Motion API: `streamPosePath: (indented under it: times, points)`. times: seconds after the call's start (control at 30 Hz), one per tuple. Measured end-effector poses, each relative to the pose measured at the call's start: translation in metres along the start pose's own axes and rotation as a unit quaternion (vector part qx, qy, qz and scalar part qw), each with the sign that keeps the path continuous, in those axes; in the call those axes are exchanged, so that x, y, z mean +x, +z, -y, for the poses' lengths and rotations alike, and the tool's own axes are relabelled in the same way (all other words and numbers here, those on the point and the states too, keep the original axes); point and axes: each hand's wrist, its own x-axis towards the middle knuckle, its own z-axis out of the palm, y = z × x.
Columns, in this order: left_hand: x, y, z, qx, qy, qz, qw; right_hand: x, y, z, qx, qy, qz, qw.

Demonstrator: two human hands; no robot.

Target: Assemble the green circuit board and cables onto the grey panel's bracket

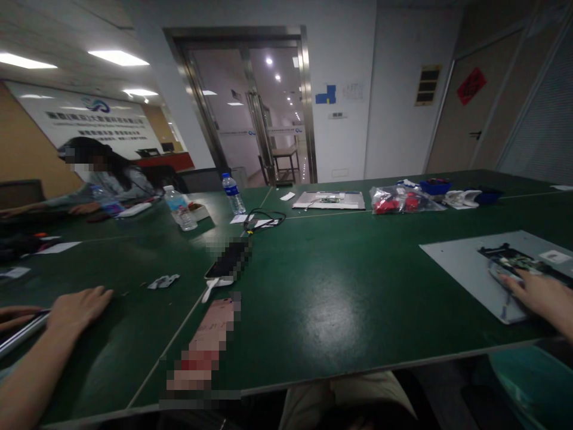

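Observation:
My left hand (77, 309) lies flat on the green table (322, 298) at the lower left, fingers stretched out and holding nothing. Beside it, a metal bar (20, 334) runs under another person's fingers (13, 315). My right hand (539, 292) rests on a grey metal panel (461, 263) at the right edge. Its fingers reach out and touch the end of a circuit board (514, 258) mounted on the panel. I see nothing gripped in it.
Two phones (226, 263) (210, 334) lie in the middle. Small metal brackets (163, 281) sit left of them. Farther back are water bottles (233, 193) (179, 208), a black cable (264, 220), another panel (330, 200) and a bag of red parts (398, 200). A seated person (102, 173) is at the far left.

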Motion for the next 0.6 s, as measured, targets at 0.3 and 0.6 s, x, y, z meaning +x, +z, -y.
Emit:
streamPosePath:
  times: [0.3, 0.6]
  points:
    - [-0.007, 0.058, -0.025, -0.01, 0.011, -0.019, 1.0, -0.072, 0.012, 0.088, 0.059, -0.246, 0.02, 0.967]
    - [-0.027, 0.02, 0.036, -0.002, -0.015, -0.07, 0.997, -0.035, 0.02, 0.048, 0.015, -0.162, 0.01, 0.987]
